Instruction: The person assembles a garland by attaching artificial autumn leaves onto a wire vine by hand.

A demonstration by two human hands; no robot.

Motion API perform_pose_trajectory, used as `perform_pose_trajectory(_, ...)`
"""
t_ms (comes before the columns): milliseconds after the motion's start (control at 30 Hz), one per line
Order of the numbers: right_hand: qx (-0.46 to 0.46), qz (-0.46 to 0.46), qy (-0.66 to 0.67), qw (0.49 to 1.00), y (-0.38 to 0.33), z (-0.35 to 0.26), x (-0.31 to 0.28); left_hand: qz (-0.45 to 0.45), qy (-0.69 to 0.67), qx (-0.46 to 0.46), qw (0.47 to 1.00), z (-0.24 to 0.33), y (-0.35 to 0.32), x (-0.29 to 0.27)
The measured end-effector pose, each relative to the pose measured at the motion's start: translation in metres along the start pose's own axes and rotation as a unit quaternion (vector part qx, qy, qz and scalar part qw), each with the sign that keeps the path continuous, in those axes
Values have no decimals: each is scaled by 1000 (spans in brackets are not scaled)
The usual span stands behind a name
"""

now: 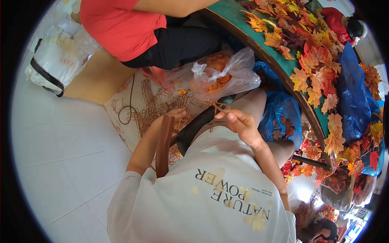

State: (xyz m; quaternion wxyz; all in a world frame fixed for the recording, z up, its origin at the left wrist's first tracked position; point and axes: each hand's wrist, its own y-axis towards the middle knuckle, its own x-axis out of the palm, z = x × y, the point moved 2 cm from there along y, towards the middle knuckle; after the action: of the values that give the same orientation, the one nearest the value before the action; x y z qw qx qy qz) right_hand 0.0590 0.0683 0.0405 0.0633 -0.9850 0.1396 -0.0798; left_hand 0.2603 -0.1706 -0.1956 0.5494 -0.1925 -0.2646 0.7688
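Note:
My right hand (242, 124) is closed in a pinch over my lap, holding thin brown vine stems (219, 108) whose loose ends curl out past the fingertips. My left hand (176, 114) reaches past a wooden chair arm (163, 141) to a tangled heap of brown vine stems (152, 106) on the floor. Its fingers look stretched out at the edge of the heap; whether they touch a stem is hard to see. Beyond my knees lies a clear plastic bag (239, 75) with orange leaves inside.
A person in a red shirt (117, 30) sits close ahead on the left, near a cardboard box (91, 77). Curving along the right is a green-topped table (227, 12) heaped with artificial maple leaves (316, 69). Blue plastic bags (279, 117) sit beneath it. A black cable (131, 97) lies on the floor.

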Motion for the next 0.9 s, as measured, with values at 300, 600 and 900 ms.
perform_pose_trajectory(300, -44, 55, 38, 997, -14, -3, -12, -330, -27, -36, 943, 98, 50, 57)
perform_pose_trajectory(600, -73, -68, -103, 990, -9, 22, 20, -179, -434, -38, 882, 75, 91, 103)
perform_pose_trajectory(900, 67, 326, -143, 932, -59, -10, -80, 145, 583, 376, 706, 106, -28, -49)
